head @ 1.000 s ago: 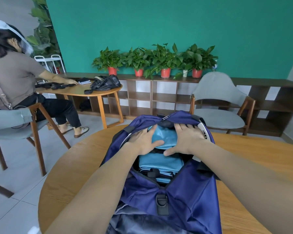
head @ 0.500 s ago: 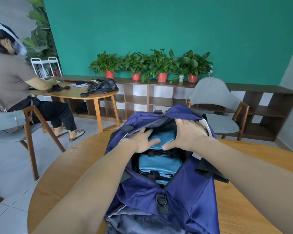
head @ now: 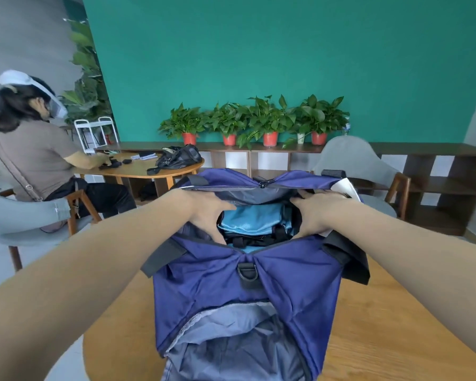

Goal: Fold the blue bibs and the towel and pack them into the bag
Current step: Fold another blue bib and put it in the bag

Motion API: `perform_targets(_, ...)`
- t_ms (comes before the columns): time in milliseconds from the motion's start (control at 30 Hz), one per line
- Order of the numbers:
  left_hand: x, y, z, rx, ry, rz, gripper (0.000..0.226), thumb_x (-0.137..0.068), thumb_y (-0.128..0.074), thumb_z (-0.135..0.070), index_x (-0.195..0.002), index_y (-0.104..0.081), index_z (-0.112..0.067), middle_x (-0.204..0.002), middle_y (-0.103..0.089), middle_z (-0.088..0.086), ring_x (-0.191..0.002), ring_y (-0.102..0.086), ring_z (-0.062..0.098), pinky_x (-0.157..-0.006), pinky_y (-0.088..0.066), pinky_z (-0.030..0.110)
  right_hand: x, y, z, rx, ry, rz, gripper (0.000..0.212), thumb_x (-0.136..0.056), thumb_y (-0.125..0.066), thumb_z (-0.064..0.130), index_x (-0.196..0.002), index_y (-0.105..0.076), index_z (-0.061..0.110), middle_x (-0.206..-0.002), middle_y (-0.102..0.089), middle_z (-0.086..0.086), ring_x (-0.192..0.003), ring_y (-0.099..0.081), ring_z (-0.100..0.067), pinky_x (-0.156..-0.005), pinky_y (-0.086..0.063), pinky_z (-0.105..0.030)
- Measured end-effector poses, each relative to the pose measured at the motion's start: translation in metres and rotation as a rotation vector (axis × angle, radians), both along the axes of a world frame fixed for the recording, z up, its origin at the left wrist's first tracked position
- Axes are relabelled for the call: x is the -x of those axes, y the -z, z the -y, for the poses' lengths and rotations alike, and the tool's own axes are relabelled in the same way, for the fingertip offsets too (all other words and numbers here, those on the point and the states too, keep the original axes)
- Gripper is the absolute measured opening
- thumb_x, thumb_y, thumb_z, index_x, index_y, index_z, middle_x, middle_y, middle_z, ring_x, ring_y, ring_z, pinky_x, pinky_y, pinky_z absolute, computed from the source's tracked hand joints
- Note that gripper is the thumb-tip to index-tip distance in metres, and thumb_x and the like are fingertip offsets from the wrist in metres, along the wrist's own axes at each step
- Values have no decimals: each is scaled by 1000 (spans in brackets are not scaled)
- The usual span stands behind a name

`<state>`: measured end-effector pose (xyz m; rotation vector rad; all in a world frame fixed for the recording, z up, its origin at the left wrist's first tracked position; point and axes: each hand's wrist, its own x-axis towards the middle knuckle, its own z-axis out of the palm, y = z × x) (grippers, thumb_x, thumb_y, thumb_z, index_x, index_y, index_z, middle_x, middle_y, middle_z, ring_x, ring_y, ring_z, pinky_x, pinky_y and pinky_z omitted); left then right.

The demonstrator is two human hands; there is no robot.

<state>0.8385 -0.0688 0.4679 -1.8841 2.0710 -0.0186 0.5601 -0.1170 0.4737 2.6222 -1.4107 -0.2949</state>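
Observation:
A dark blue bag point(head: 291, 281) lies open on the round wooden table point(head: 390, 336) in front of me. Folded light blue bibs point(head: 254, 220) sit stacked inside its main opening, with black straps across them. My left hand point(head: 206, 213) is in the opening at the stack's left end, thumb and fingers spread on either side of that end. At the right end my right hand point(head: 318, 213) mirrors it. A white piece point(head: 346, 188) shows at the bag's right rim behind my right hand; I cannot tell what it is.
A grey chair point(head: 360, 166) stands beyond the table on the right. Low shelves point(head: 437, 171) with potted plants point(head: 259, 119) line the green wall. At the left a seated person point(head: 36, 152) works at another table point(head: 149, 169) with a black bag.
My hands have moved from lying flat on top of the bibs to either end of the stack. The bag's far flap now stands higher over the opening.

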Motion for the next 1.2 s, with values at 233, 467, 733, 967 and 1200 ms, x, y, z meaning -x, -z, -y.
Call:
perform_targets(233,14,53,-24,118,26,-631,97,-69,-82,-67,-150,-34,-42,-145,-50,-25,-129,-51,3,-111,-42,31,-7,38,-20,-295,-101,422,116,-56,-89,64,-152,-32,32,-150,-49,10,-135,-47,-16,-109,-39,-29)
perform_targets(467,6,116,-4,209,16,-650,100,-71,-79,-66,-155,-32,-37,-154,-45,-15,-138,-45,10,-115,-39,34,-29,104,5,-157,-20,377,117,-60,-70,83,-155,-24,32,-148,-50,1,-133,-50,-25,-102,-48,-41)
perform_targets(733,15,145,32,163,122,-481,27,-96,-64,-43,-109,-69,-21,-108,-70,0,-103,-61,22,-92,-51,45,-54,132,30,-161,-126,227,50,-94,-56,59,-128,-63,22,-128,-62,-2,-116,-58,-25,-95,-50,-42)
perform_targets(967,34,148,29,63,21,-291,42,-105,-49,-43,-140,-56,-21,-141,-58,14,-127,-55,33,-98,-51,46,-47,134,24,-198,-47,151,40,-104,-40,51,-121,-61,20,-121,-63,-6,-108,-60,-27,-86,-50,-39)
perform_targets(1200,48,106,-5,210,-72,-346,58,-100,-59,-43,-153,-42,-25,-156,-46,3,-141,-45,26,-109,-45,44,-25,100,-10,-246,-80,421,50,-102,-50,46,-143,-50,18,-132,-62,-4,-119,-58,-24,-94,-47,-34)
